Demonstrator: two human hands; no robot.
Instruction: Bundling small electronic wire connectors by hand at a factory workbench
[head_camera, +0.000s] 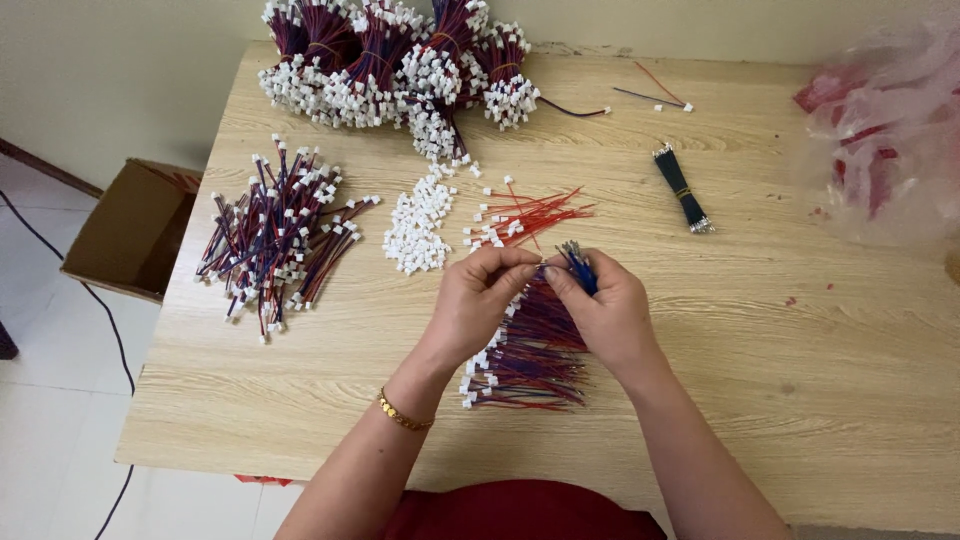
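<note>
Pinching blue wires (578, 268) is the right hand (608, 312), while the left hand (478, 298) is nipping their tips (white connectors (418, 225) lying near).

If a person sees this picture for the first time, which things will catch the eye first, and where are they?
At the centre, the left hand and right hand meet, pinching a small bunch of blue wires above a heap of red and blue wires. At the table's far edge lie big tied bundles of wires with white connectors. A loose pile of wired connectors lies on the left, near a small heap of white plugs.
</note>
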